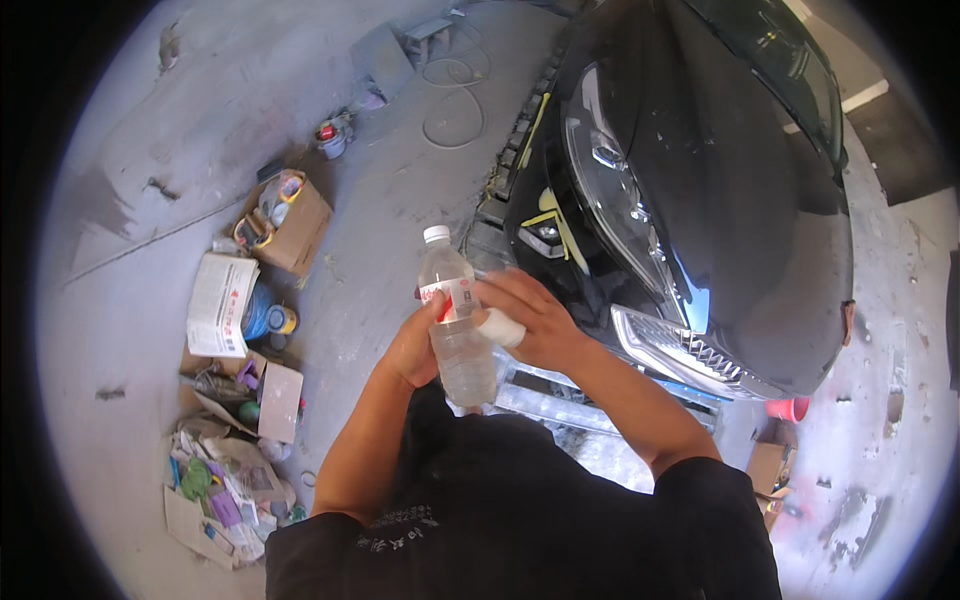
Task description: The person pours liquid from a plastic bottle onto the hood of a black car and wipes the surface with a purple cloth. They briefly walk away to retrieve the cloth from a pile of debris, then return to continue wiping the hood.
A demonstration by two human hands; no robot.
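A clear plastic bottle (pixel 465 367) with a white cap and a red-and-white label that bears writing stands nearly upright before my chest, tilted a little. Liquid looks to fill much of it. My left hand (pixel 417 341) grips its left side, thumb across the label; the other fingers are hidden behind it. Close against the bottle's right side is my right hand (pixel 532 319), its fingers stretched out and slightly blurred. A white wrapping (pixel 501 328) covers one of its digits. Whether that hand touches the bottle I cannot tell.
A black car (pixel 712 225) fills the right, with a headlight (pixel 611 161) and yellow masking tape (pixel 574 244). Below its front lies a slatted pallet (pixel 540 397). Cardboard boxes (pixel 311 232), a newspaper (pixel 223 304) and a rubbish pile (pixel 225 480) line the left. A hose (pixel 454 144) loops on the floor.
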